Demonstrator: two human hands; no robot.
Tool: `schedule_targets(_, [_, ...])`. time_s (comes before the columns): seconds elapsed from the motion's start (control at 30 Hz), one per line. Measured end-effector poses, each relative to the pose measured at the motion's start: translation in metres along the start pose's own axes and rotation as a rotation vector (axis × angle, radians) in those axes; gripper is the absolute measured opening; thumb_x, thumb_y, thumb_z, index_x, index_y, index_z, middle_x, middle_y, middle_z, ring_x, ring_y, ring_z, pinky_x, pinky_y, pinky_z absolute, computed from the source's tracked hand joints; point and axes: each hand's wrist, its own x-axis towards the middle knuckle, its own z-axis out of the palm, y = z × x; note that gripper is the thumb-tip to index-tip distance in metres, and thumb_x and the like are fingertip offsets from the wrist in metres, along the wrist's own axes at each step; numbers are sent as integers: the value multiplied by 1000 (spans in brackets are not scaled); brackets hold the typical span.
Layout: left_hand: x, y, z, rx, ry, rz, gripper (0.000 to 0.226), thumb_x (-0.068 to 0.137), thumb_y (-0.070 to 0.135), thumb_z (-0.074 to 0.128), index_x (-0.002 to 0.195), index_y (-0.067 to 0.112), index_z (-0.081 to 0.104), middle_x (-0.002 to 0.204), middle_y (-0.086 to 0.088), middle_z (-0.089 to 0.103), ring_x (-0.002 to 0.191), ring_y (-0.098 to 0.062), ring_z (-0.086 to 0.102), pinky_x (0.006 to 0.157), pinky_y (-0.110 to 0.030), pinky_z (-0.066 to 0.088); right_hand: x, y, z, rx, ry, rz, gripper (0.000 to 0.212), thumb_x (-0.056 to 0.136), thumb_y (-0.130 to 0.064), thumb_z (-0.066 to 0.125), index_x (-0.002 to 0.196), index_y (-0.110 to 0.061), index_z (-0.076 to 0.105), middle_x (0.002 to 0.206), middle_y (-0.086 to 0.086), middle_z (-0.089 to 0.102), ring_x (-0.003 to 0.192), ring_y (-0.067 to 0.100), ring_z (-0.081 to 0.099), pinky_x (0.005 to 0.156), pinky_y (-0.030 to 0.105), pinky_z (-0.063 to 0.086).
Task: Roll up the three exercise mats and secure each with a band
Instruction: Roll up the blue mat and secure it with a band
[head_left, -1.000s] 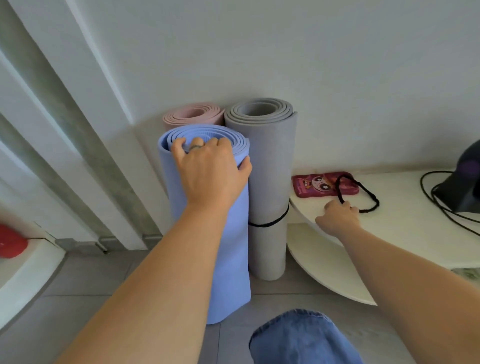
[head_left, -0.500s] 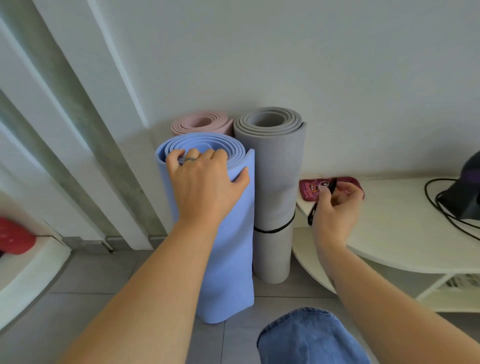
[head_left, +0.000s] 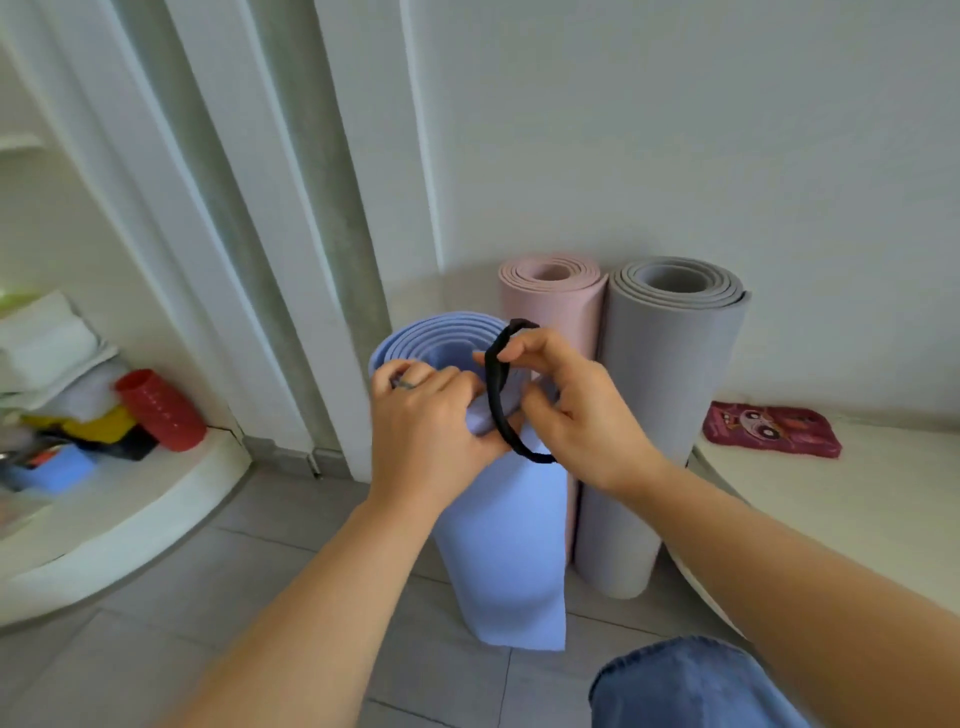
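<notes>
The blue mat (head_left: 498, 545) stands rolled on the floor before the pink mat (head_left: 558, 306) and grey mat (head_left: 660, 395); left hand (head_left: 426, 436) grips its top, right hand (head_left: 576, 410) pinches the band (head_left: 497, 395) there

Blue mat (head_left: 498, 545): matt, smooth foam. Black band (head_left: 500, 400) held above it: matt cloth. Floor tiles (head_left: 171, 613): smooth, slightly glossy.

Upright rolled blue mat (head_left: 498, 545) on the tiled floor, its top edge gripped by the left hand (head_left: 431, 431). The right hand (head_left: 576, 415) pinches a black band (head_left: 496, 395) at the roll's top. Behind, to the right: rolled pink mat (head_left: 550, 301) and grey mat (head_left: 670, 389), upright and touching, against the wall.
</notes>
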Motion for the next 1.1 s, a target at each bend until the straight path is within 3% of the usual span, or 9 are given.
schedule_targets(0.07, [-4,-9,-7,3,-26,4,50,77,60,50,52,18,42,45,6,44,52,-20,48,76,-32,33,6,-2,-2,-62,-93,24,36,74,2,46,105,-17,42,116,0,58,104,-9,56,81,14,46])
schedule_targets(0.17, [-7,-25,-15,-8,-53,10,51,77,61,50,52,16,47,45,6,44,53,-21,47,75,-29,30,16,-5,-8,-390,-321,-43,52,69,-25,54,117,-11,43,114,-2,54,105,9,52,88,22,44])
schedule_targets(0.33, [-12,-40,-21,-84,-71,22,51,84,59,50,56,17,46,49,9,42,53,-17,41,77,-30,33,40,-5,-3,-861,-596,-270,57,74,-26,69,125,-6,52,122,7,51,118,22,42,99,34,42])
schedule_targets(0.43, [-7,-49,-24,-122,-47,46,45,82,50,54,57,13,49,52,5,49,54,-18,46,86,-31,34,57,-14,2,-908,-671,-284,47,76,-21,72,118,-5,57,116,10,54,113,29,47,92,45,46])
schedule_targets(0.67, [-3,-77,-30,-139,-121,91,63,93,60,34,66,10,60,61,7,49,72,-10,42,99,-37,29,77,-20,26,-952,-740,-219,42,85,-23,66,125,-12,55,125,6,52,116,21,47,89,26,39])
schedule_targets(0.87, [6,-73,-58,-441,-348,-391,65,86,51,11,91,20,68,93,14,64,94,8,50,117,-37,2,80,-16,39,-958,-694,-149,46,85,-28,65,127,-13,53,127,6,49,115,23,47,88,33,45])
schedule_targets(0.93, [19,-59,-66,-432,-370,-506,48,83,63,29,96,28,59,101,17,57,96,13,46,114,-34,1,79,-16,41,-948,-684,-163,42,85,-25,64,123,-10,54,124,7,50,112,24,48,84,32,45])
schedule_targets(1.03, [22,-45,-66,-312,-308,-405,44,82,49,63,119,29,50,113,21,45,114,-3,46,116,-45,17,73,-16,41,-919,-658,-147,39,86,-23,63,122,-11,56,122,7,52,107,24,50,83,32,46])
schedule_targets(1.1, [21,-44,-68,-403,-278,-399,42,82,41,67,119,29,50,115,20,44,115,-5,48,105,-27,35,70,-15,36,-921,-654,-152,40,86,-25,63,123,-12,55,123,7,50,110,23,48,85,32,45])
